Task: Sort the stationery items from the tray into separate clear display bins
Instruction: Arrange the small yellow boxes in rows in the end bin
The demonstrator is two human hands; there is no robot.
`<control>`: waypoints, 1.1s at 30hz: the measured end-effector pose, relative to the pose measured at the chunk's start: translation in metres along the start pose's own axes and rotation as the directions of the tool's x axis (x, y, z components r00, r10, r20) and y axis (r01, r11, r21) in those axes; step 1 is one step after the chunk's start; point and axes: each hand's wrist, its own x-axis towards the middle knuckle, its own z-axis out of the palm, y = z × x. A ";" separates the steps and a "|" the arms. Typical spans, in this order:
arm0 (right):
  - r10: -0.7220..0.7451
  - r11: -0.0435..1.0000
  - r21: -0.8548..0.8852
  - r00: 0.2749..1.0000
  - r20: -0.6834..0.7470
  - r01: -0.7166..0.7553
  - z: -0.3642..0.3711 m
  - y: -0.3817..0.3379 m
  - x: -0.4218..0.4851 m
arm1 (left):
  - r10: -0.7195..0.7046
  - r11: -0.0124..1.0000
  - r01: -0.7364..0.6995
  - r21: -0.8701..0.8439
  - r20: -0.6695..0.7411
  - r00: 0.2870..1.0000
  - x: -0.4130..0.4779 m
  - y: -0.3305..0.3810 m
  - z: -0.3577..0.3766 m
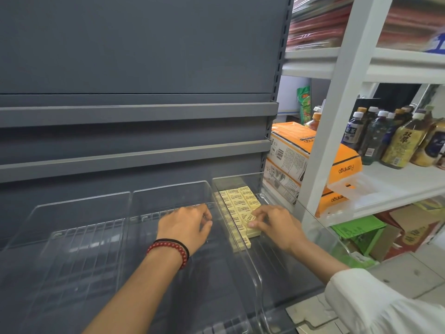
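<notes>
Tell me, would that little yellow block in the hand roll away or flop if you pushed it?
Probably not roll: the yellow block has flat sides and square corners, like its neighbours packed in tidy rows in the clear bin. It looks stiff: tilted, yet unbent. Likely light, since the right hand pinches it with just fingertips.

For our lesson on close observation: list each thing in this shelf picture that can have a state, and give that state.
Right bin, partly filled with blocks.
Blocks, flat in rows, labels up.
Tilted block, pinched by right hand.
Left hand, fingers curled beside the right bin's wall; grip unclear.
Bottles, upright, capped.
Orange boxes, stacked.
</notes>
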 end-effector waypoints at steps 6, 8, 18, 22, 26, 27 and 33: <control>-0.059 0.996 -0.063 0.998 0.028 0.061 -0.003 -0.003 0.002 | 0.001 1.000 -0.001 0.002 0.008 1.000 0.000 -0.002 0.001; -0.061 0.995 -0.076 0.997 0.055 0.065 -0.002 -0.003 0.003 | -0.001 1.000 0.001 -0.005 0.013 1.000 0.001 -0.002 0.002; 0.178 0.977 -0.093 0.975 -0.136 -0.191 0.001 0.002 0.010 | 0.062 0.974 -0.053 0.219 -0.039 0.997 0.005 -0.011 0.006; 0.218 0.972 -0.056 0.967 -0.129 -0.227 0.004 0.003 0.016 | 0.064 0.969 -0.047 0.244 -0.064 0.996 0.003 -0.016 0.004; 0.200 0.973 -0.082 0.968 -0.148 -0.214 0.006 -0.001 0.019 | 0.037 0.977 -0.025 0.210 -0.057 0.998 -0.002 -0.024 0.000; 0.194 0.972 -0.104 0.969 -0.150 -0.211 0.006 -0.002 0.018 | 0.030 0.980 -0.018 0.201 -0.054 0.998 -0.003 -0.026 -0.001; 0.072 0.932 -0.330 0.969 -0.235 -0.149 -0.002 -0.026 0.014 | -0.006 0.978 0.023 0.209 -0.083 0.997 -0.011 -0.041 -0.014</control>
